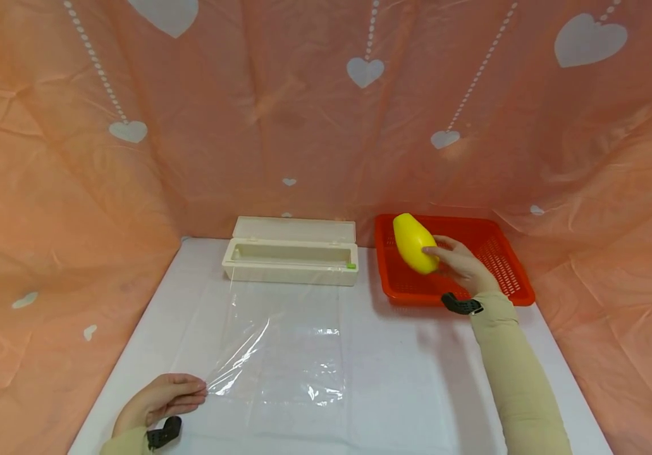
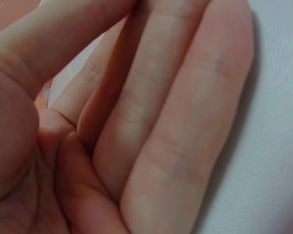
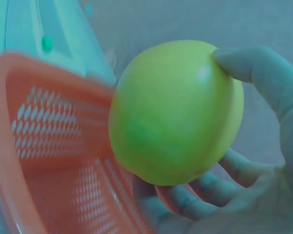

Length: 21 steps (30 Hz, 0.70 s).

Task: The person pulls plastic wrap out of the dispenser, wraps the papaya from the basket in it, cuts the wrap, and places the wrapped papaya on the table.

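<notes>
In the head view a yellow papaya [image 1: 413, 244] is held above the red basket [image 1: 417, 299] by my right hand [image 1: 465, 266]. The right wrist view shows the thumb on one side of the papaya [image 3: 173, 114] and the fingers curled beneath it. At the front left, my left hand [image 1: 167, 398] pinches the near left corner of a clear sheet of plastic wrap [image 1: 288, 344]. The wrap runs over the tabletop from a cream wrap dispenser [image 1: 291, 275], whose lid stands open. Only fingers and palm show in the left wrist view; the pinched wrap cannot be seen there.
A white cloth [image 1: 399, 392] covers the table. Orange curtains [image 1: 314, 139] with white hearts enclose the back and both sides. The dispenser stands at the back, left of the basket, with a small green slider [image 1: 351, 266] at its right end.
</notes>
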### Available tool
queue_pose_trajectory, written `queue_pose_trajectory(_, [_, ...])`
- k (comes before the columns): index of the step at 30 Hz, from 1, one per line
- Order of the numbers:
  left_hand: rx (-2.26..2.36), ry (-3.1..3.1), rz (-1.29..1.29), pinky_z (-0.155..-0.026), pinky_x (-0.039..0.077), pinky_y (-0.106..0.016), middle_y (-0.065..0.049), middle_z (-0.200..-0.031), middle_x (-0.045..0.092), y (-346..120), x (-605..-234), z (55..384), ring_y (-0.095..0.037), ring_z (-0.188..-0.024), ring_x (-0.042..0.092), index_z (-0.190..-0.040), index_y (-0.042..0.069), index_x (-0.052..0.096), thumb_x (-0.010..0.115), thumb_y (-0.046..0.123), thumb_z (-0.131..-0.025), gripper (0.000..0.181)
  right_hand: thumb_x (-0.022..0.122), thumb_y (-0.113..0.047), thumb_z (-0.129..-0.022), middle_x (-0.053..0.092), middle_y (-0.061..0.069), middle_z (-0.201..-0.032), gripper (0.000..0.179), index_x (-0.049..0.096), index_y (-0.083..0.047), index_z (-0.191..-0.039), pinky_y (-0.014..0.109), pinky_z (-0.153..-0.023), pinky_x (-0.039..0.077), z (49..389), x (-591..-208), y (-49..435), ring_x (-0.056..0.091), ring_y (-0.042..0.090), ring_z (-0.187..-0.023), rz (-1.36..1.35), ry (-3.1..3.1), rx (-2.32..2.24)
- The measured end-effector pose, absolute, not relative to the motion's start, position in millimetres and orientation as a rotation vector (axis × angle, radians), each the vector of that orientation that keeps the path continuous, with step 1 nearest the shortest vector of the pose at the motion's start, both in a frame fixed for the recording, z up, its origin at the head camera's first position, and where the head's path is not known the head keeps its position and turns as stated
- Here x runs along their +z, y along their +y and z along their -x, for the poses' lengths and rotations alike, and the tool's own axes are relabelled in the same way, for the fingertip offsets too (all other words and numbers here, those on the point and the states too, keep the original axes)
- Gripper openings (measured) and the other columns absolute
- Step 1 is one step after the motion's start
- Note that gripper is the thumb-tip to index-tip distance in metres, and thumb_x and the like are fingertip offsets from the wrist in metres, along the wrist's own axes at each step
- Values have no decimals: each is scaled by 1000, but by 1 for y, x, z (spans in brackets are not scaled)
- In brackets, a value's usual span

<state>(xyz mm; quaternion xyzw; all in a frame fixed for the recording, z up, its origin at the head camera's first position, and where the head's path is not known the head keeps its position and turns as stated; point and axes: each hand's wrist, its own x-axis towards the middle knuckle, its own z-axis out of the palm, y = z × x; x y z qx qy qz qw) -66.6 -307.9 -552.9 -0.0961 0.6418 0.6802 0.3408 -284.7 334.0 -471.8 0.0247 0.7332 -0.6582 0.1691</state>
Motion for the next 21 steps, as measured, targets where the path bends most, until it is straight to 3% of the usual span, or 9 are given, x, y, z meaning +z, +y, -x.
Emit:
queue_pose_trajectory(4, [1773, 1672, 253, -82, 55, -38, -16, -98, 70, -309, -553, 67, -25, -91, 68, -106, -8, 64, 62, 8, -93, 21, 61, -23, -95, 31, 15, -144, 73, 18, -7, -151, 40, -98, 45, 241, -394, 281, 46, 27, -114, -76, 2101, -1802])
queue_pose_trajectory(8, [1778, 1677, 244, -82, 55, -39, -16, -97, 70, -309, -553, 67, -25, -91, 68, -107, -9, 63, 61, 8, -93, 22, 62, -18, -95, 32, 18, -145, 68, 23, -3, -149, 39, -99, 45, 227, -375, 252, 46, 30, -117, 32, 2118, -1778])
queue_pose_trajectory(15, [1780, 1690, 231, -82, 56, -37, -12, -98, 70, -309, -553, 67, -23, -91, 68, -106, -6, 63, 60, 9, -94, 19, 75, -18, -85, 42, 17, -138, 68, 38, -7, -141, 48, -98, 44, 229, -399, 216, 46, 36, -118, 216, 2074, -1775])
queue_pose_trajectory(21, [1789, 1695, 227, -82, 55, -37, -12, -99, 69, -309, -553, 65, -23, -92, 68, -108, -8, 62, 61, 8, -93, 22, 76, -12, -82, 49, 16, -132, 66, 42, -6, -140, 41, -94, 49, 224, -420, 177, 49, 34, -117, 378, 2121, -1690])
